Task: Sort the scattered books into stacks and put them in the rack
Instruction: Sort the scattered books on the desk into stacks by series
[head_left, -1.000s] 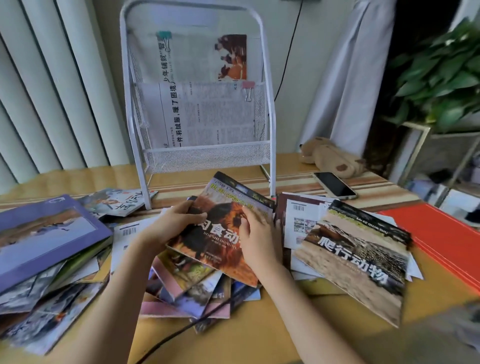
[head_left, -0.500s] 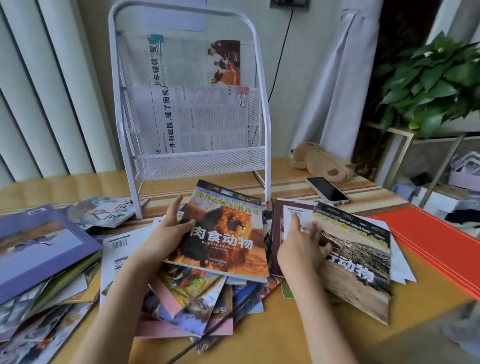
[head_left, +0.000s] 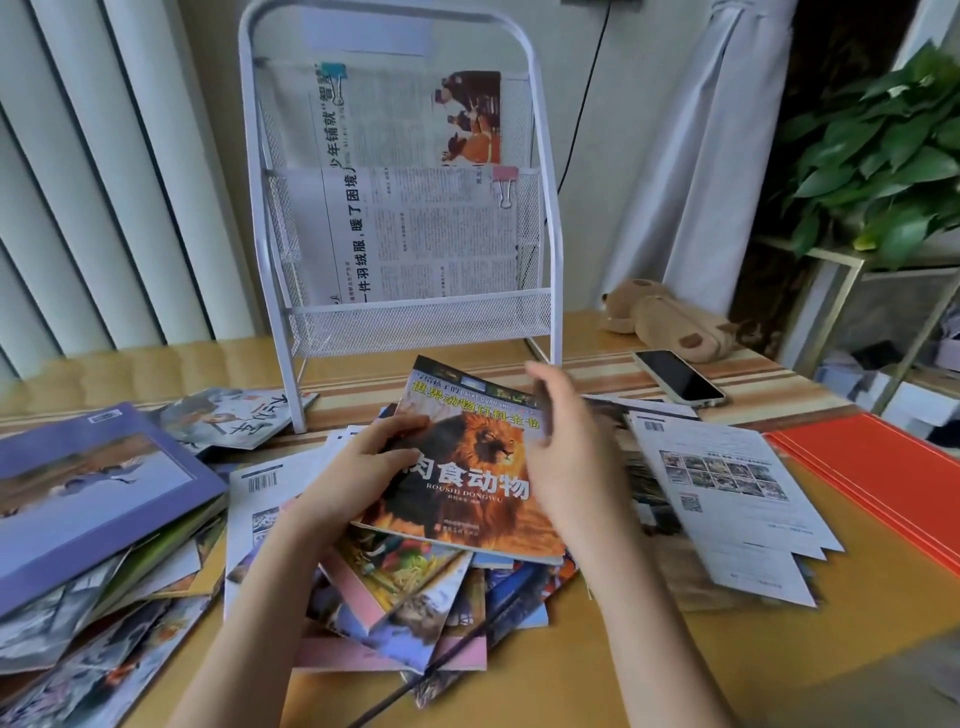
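Nearest, on the bench (head_left: 597, 670), a loose heap of books (head_left: 415, 597). Atop the heap, the lion book (head_left: 467, 483), left edge pinched by the left hand (head_left: 358, 467), thumb on the cover, fingers curled beneath. Just right of the lion book, the right hand (head_left: 566, 447), blurred, fingers loosely spread, holding nothing. Best done by squaring matching covers on the lion book, edges flush, before lifting. Readable on the cover: "ROUSHI DONGWU". Beyond the lion book, the rack (head_left: 405, 322), lowest pocket free, newspapers above.
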